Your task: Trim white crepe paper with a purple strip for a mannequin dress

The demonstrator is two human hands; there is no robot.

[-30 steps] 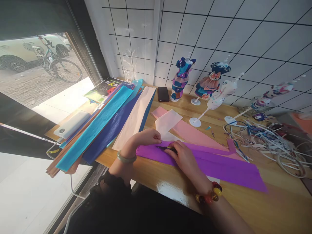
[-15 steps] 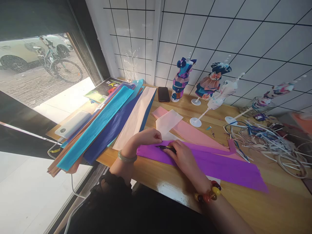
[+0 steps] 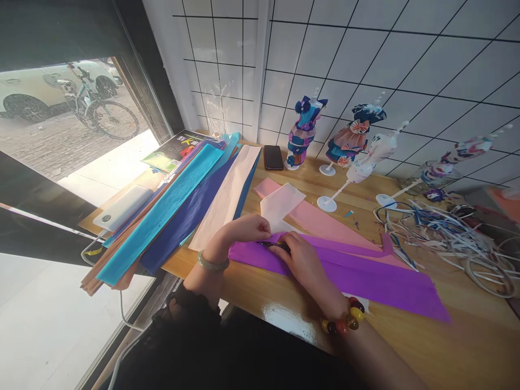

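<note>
Purple paper (image 3: 361,277) lies on the table (image 3: 475,341). The right hand (image 3: 299,257), gripping a dark tool (image 3: 268,244), has edged closer to the left hand (image 3: 249,228), curled at the sheet's far edge, its pinch undeterminable; the cut apparently advances.

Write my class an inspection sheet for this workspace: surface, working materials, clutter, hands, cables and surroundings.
Surface: brown wooden tabletop, glossy near its front edge.
Job's things: long flat purple crepe-like strip; slim dark tool, partly hidden.
Clutter: tangled heap of thin white and blue strips; black rectangular phone.
Hands: left hand, fingers curled, at the purple strip's far edge; right hand gripping the tool over it.
Cables: thin white cable hanging below the tabletop at the left.
Surroundings: white wall with black grid lines; light-framed bicycle outside.
</note>
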